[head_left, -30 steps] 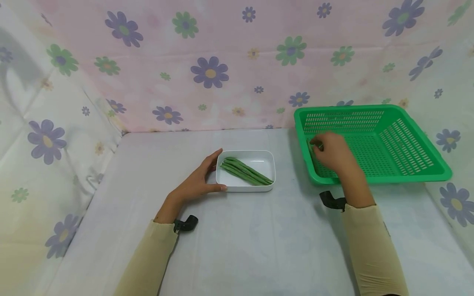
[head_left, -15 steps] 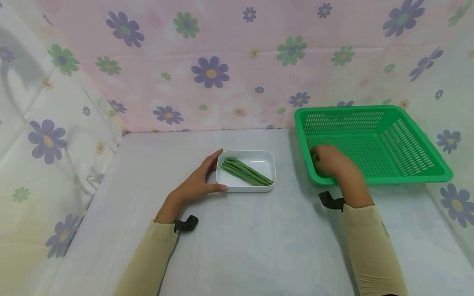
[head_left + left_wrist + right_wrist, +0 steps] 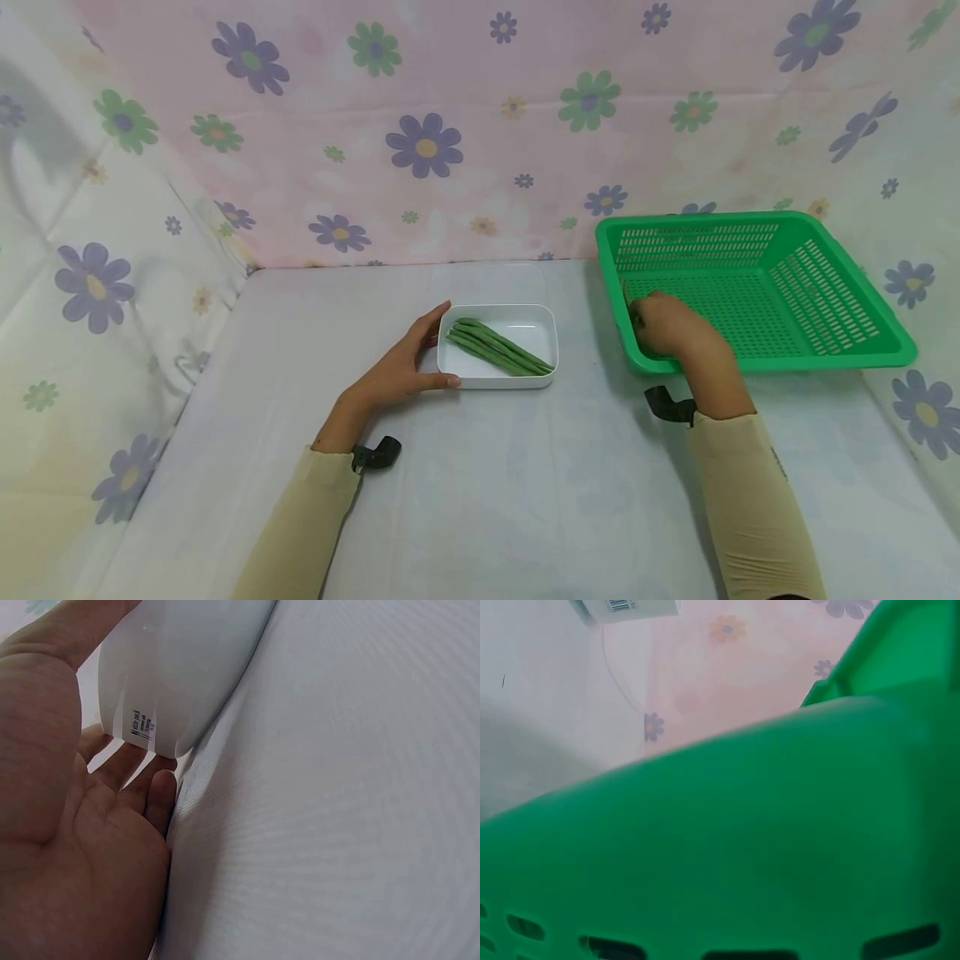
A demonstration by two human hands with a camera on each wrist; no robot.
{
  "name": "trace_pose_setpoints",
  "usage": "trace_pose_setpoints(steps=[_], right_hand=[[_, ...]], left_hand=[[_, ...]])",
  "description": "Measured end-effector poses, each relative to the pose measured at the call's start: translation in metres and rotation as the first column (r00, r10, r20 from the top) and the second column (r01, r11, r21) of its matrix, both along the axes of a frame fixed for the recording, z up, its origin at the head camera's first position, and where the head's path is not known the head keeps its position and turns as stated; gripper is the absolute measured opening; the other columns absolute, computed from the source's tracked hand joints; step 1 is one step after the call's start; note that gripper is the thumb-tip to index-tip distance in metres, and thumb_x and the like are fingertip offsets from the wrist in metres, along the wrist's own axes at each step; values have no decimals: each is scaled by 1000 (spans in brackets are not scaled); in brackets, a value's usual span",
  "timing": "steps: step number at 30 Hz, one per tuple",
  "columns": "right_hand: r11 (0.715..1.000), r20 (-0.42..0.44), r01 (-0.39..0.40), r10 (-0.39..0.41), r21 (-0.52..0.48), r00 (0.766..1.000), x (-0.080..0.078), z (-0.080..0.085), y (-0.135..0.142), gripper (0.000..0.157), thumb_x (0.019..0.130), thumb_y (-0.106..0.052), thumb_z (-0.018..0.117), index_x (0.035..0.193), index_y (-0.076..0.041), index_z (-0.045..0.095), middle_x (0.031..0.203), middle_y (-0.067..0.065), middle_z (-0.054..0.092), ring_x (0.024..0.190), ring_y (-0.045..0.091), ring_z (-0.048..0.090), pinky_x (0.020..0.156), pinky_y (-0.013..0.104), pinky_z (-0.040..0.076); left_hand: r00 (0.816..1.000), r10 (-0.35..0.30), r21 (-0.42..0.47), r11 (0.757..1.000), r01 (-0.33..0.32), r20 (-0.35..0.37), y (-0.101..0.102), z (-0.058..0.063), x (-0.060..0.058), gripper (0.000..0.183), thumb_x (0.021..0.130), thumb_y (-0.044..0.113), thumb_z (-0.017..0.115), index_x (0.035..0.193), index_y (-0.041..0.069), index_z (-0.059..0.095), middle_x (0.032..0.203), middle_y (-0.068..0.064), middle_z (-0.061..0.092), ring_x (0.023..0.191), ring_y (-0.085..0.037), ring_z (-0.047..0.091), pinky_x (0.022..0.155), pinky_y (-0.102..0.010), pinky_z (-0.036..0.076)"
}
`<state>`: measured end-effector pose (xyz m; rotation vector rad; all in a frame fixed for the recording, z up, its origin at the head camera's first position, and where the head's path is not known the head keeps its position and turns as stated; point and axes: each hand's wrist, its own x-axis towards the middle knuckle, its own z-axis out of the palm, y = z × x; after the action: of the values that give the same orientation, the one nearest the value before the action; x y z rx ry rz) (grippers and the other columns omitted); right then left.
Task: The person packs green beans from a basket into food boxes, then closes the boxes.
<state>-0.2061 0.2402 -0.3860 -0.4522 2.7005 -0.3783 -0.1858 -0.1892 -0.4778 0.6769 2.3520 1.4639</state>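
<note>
My left hand [image 3: 401,367] holds the left end of a small white rectangular container [image 3: 498,382], thumb along the front wall and fingers behind it. In the left wrist view, the fingers [image 3: 124,765] reach the container's printed wall [image 3: 169,682]. Several green beans [image 3: 495,346] lie slantwise inside it. My right hand [image 3: 663,325] is lowered into a green plastic basket [image 3: 765,363], its fingers bent down beside the left wall. A thin green bean end [image 3: 626,292] shows just beyond them; the fingertips are hidden, so I cannot tell whether they pinch it.
A white cloth [image 3: 480,492] covers the table. Flower-printed cloth [image 3: 480,133] hangs behind and at both sides. The slotted basket wall [image 3: 742,825] fills most of the right wrist view. Each wrist wears a black camera mount [image 3: 378,452].
My right hand has moved lower into the basket, toward its near left corner, and its fingers have gone out of sight. The left hand and the white container have stayed put.
</note>
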Motion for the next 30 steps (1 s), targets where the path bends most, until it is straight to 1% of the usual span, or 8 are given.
trace_pose_setpoints(steps=[6,14,16,18,21,24,27,30], right_hand=[[1000,9,-4,4,25,1000,-2,-2,1,36,103,1,44,129,11,67,126,32,59,109,41,55,81,50,46],[1000,8,16,-16,25,1000,-3,-5,2,39,101,1,46,135,10,63,132,34,60,129,50,51,89,55,47],[1000,8,16,-16,25,1000,-3,-5,2,39,100,1,47,135,10,62,131,34,61,128,51,52,89,55,48],[1000,12,12,-12,14,1000,-3,-4,2,37,100,2,48,132,11,63,127,32,64,121,48,56,85,53,47],[1000,11,5,-5,-12,1000,-4,-3,1,29,99,3,48,120,9,68,111,25,68,100,39,60,78,48,47],[999,1,2,-2,-33,1000,-5,-3,1,21,97,4,50,94,3,70,87,15,65,78,29,54,69,42,45],[999,-8,6,-6,-37,1000,-6,-4,2,28,96,4,51,72,-6,63,70,7,53,67,24,47,63,37,41],[998,-5,30,-30,-48,1000,-6,-5,2,34,95,4,50,65,-9,60,64,4,47,63,21,43,60,34,38]], left_hand=[[1000,-1,7,1000,1,-1,-1,0,0,116,87,22,92,171,37,13,172,1,27,152,-27,39,127,-52,27],[1000,2,3,1000,-2,3,-1,0,1,116,87,23,92,170,40,13,171,3,27,152,-25,39,127,-51,28],[1000,0,4,1000,0,1,-1,0,0,116,87,23,92,170,42,13,171,3,28,152,-25,39,127,-51,28],[1000,-3,7,1000,3,-2,-1,0,0,116,87,23,92,169,44,13,171,3,28,152,-25,40,127,-51,28],[1000,-6,14,1000,6,0,-1,0,0,116,87,23,92,169,45,13,171,2,28,152,-26,39,127,-52,28],[1000,-6,16,1000,6,4,0,0,0,116,87,22,92,169,45,13,172,1,27,153,-26,38,127,-52,28],[1000,-4,14,1000,4,2,0,-1,-1,116,87,22,92,169,44,13,172,0,27,153,-27,38,127,-51,27],[1000,-4,8,1000,4,0,-1,-1,-1,116,87,22,92,169,45,13,172,0,26,153,-26,38,127,-51,28]])
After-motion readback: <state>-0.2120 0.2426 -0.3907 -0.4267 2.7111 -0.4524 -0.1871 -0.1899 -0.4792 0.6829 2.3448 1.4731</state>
